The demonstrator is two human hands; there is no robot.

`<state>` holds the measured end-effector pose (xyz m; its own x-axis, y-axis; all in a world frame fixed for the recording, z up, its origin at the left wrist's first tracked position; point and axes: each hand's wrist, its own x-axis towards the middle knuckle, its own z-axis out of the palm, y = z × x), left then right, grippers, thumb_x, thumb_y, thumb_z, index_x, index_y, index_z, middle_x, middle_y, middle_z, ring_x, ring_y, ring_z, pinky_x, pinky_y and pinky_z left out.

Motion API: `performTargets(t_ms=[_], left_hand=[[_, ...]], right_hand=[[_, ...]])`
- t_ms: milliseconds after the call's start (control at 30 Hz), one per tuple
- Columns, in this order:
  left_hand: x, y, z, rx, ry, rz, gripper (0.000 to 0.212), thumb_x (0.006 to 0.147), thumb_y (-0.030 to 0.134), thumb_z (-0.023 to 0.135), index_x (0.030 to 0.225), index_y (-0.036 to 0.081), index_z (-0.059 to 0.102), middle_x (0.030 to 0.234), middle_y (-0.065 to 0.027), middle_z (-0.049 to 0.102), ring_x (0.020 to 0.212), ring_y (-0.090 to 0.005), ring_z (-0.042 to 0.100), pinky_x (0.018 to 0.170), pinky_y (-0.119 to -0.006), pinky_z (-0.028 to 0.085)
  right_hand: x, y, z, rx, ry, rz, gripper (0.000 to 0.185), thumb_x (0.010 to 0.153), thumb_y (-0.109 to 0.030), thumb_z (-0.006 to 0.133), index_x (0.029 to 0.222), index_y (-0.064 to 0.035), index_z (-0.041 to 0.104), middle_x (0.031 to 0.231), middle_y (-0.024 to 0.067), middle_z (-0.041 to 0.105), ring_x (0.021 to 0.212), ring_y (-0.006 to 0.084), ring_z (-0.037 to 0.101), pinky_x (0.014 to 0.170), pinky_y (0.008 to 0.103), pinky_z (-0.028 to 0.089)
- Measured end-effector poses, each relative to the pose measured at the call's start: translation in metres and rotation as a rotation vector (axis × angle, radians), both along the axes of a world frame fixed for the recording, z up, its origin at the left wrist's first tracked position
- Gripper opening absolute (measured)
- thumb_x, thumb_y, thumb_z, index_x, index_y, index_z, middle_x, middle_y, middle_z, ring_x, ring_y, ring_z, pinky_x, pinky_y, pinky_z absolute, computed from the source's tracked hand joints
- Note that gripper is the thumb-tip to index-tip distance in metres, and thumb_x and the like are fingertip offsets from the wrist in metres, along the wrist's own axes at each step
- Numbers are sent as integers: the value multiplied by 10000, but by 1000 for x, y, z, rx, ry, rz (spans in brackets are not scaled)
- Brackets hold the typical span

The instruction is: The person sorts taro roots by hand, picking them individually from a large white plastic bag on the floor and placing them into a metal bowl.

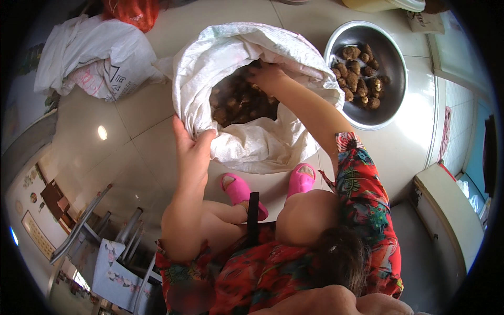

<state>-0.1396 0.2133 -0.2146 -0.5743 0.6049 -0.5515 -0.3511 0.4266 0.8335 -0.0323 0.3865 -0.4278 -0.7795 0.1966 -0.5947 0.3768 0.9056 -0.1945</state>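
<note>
A white woven plastic sack (pixel 252 145) with a rolled-down rim stands on the floor before me. Inside lie many brown, rough taro-like corms (pixel 240 102), dim in the sack's shadow. My left hand (pixel 193 145) grips the near left part of the rim, thumb on top. My right hand (pixel 269 78) reaches into the sack at its far right side, over the corms; its fingers are partly lost in shadow, so I cannot tell whether it holds one. Right of the sack, a round steel basin (pixel 393 102) holds several similar corms (pixel 356 76).
Another white woven sack (pixel 126 67) lies at the upper left beside a red bag (pixel 134 13). A yellowish container (pixel 378 4) stands at the top right. Metal-framed chairs (pixel 126 228) are at the lower left, a pale cabinet (pixel 449 208) at the right. My pink slippers (pixel 240 191) are near the sack.
</note>
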Motion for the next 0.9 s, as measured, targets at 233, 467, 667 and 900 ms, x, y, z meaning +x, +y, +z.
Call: performTargets(t_ms=[233,467,667,900], left_hand=[[2,3,2,-5,-1,-21,726,764,-83,488,1435,53,247,1346,-95,412,1156,-172,465,931,-305,418],[-3,5,1,24,-19,-43,721,769,-86,484,1435,50,245,1352,-99,411,1170,-175,458,943,-301,409],[-3,6,-1,35,-66,-13,675,776,-81,497,1402,51,284,1285,-86,459,1104,-158,491,900,-293,431],[-4,5,3,10,-65,3,652,782,-76,499,1387,56,295,1226,-80,484,1007,-133,515,819,-285,466]], right_hand=[[-2,-27,-25,250,43,-97,413,891,-273,502,1297,-348,506,1380,-49,422,1333,374,303,848,708,386],[0,-20,-13,168,84,-56,396,869,-270,529,1262,-325,533,1301,-36,491,1267,419,373,790,535,517],[40,-14,88,-201,622,-446,519,753,-132,670,1235,-282,550,1242,25,546,1129,382,499,902,406,491],[162,26,156,-46,1105,-998,705,611,-8,818,1247,-98,526,1215,107,567,1127,253,555,952,346,457]])
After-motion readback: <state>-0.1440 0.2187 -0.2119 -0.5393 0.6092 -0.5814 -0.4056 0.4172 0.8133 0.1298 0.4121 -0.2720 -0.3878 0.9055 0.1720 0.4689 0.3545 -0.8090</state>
